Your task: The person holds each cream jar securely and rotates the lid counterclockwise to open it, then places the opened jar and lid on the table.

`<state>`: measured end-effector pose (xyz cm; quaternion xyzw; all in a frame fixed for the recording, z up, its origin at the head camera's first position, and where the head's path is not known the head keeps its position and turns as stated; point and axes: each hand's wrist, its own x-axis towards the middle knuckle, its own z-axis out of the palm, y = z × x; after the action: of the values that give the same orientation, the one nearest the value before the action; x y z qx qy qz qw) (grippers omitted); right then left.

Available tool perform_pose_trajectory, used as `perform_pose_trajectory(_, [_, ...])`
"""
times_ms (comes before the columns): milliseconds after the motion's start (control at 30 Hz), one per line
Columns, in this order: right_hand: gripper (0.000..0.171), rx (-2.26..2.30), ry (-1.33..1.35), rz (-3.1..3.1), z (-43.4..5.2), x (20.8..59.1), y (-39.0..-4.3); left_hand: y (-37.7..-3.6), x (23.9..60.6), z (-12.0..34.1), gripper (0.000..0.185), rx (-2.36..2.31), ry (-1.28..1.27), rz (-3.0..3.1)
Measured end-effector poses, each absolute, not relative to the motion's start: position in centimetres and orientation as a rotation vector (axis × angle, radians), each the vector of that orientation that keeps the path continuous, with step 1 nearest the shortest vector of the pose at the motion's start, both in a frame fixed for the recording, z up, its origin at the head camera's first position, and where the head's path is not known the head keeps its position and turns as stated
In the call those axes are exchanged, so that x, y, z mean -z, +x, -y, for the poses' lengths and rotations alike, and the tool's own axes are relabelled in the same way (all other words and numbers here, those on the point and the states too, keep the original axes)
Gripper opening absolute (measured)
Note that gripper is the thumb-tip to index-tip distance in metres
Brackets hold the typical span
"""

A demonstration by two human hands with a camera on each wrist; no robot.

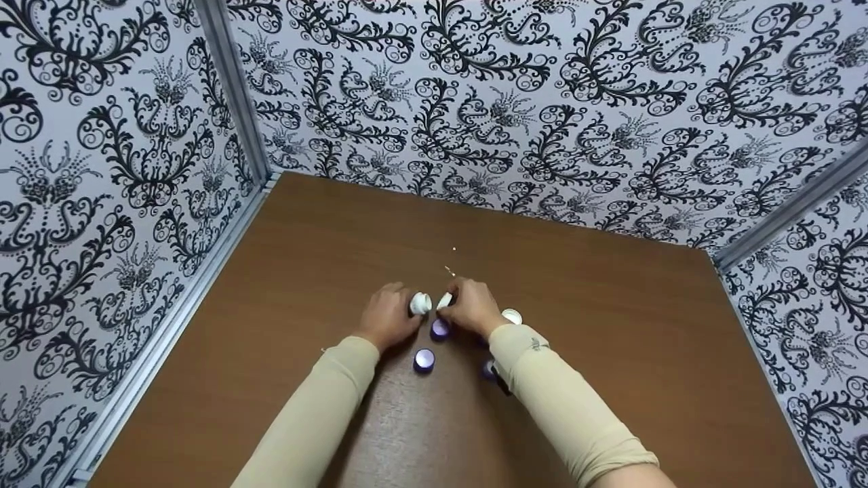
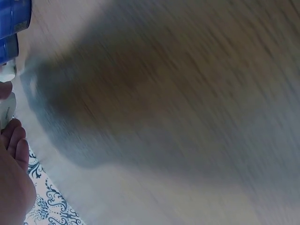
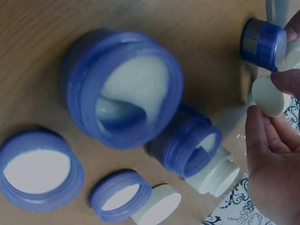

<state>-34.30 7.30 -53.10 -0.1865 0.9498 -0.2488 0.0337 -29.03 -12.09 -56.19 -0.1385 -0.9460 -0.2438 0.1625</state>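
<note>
Smooth round lid [image 3: 267, 96] in right grip [image 1: 472, 306]

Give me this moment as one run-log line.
left hand: holds white jar | right hand: pinches white lid | contact: white lid and white jar apart | nearby: uncapped blue jars, loose blue lids

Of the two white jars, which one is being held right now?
The white jar gripped by the left hand, near the white lid pinched in the right hand. The other white jar is unheld, beside the smaller open blue jar.
</note>
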Motion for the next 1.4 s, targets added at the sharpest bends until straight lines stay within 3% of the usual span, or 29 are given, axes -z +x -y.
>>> perform_pose_trajectory(767, [0.019,0.263,-0.836,-3.031,-7.79,52.38,-34.28,-29.29,56.38,11.99,0.029,0.745,-0.374,2.720])
perform_pose_trajectory(1400, [0.020,0.223,-0.896,-3.020,-8.00,52.74,-34.10,-29.29,56.35,12.25,0.042,0.659,-0.290,2.888])
